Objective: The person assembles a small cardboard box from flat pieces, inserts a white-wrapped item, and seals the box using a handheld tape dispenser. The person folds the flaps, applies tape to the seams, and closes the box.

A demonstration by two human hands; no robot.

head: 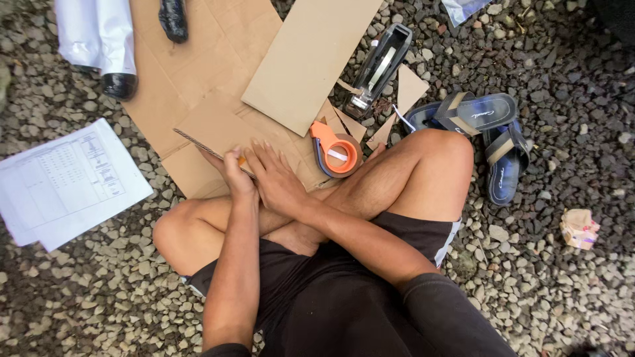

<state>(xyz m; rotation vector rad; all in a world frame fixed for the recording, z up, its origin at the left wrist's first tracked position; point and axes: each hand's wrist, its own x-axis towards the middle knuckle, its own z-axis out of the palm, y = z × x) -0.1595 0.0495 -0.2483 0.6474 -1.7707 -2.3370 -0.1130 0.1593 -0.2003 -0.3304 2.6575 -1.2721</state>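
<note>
- The person sits cross-legged on grey gravel [79, 291], and the two forearms cross each other above the legs.
- The left hand [236, 173] is closed around a small orange tool [243, 160]; only a little piece of it shows between the fingers, so I cannot tell exactly what kind of tool it is.
- The right hand [276, 178] lies flat, with fingers stretched, on a cardboard piece [215, 129].
- This cardboard piece is plain brown; its near edge looks lifted and shows the thin ribbed side. It rests on a bigger flat cardboard sheet [178, 73], directly in front of the knees.
- Another cardboard panel [311, 53] lies tilted over the sheet, further away.
- An orange tape dispenser [334, 151] is just beside the right hand, on the cardboard.
- A black tape dispenser [378, 68] lies on the gravel behind it, between small cardboard scraps [410, 89].
- White printed papers [66, 182] lie at the left, and blue sandals [486, 135] at the right.
</note>
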